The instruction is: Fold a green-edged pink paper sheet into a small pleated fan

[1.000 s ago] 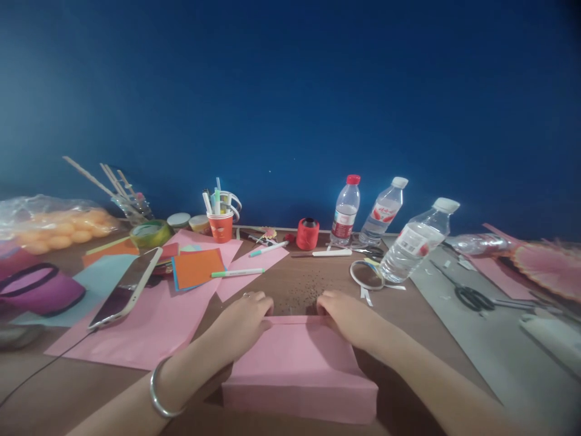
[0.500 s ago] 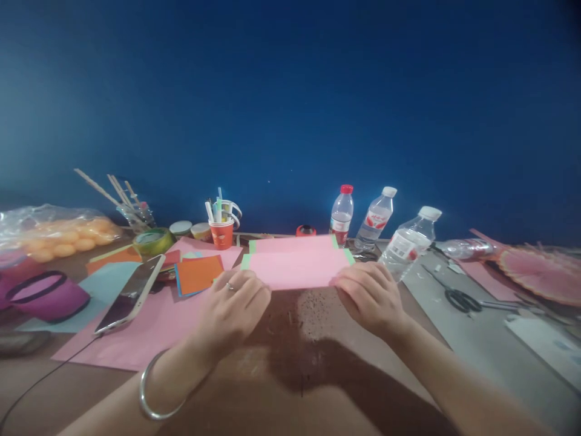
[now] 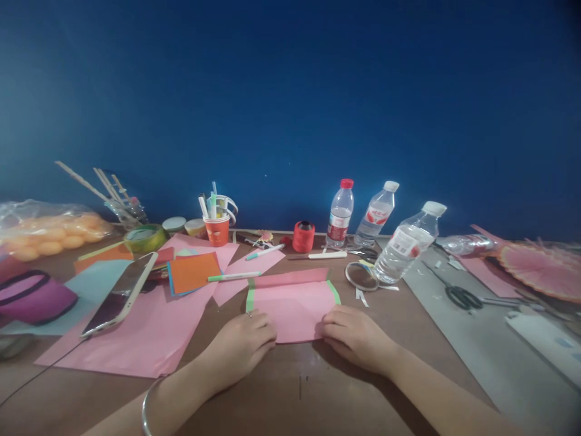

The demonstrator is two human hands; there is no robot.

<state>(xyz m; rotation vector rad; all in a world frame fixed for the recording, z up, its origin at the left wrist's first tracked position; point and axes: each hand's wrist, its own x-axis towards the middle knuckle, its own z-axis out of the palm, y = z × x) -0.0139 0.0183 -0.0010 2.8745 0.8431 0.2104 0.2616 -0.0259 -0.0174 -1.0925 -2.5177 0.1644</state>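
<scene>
The folded, green-edged pink paper (image 3: 296, 309) sits at lower centre of the frame, its far flap tilted up; the left hand (image 3: 249, 340) grips its near-left corner, fingers curled; the right hand (image 3: 356, 336) likewise grips the near-right corner; a green-capped marker (image 3: 233, 276) lies left of centre.

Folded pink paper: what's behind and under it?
Behind the folded pink paper are a red spool, a white-handled tool and a teal-and-white marker on the brown tabletop. What lies directly under it cannot be seen; the paper covers it.
</scene>
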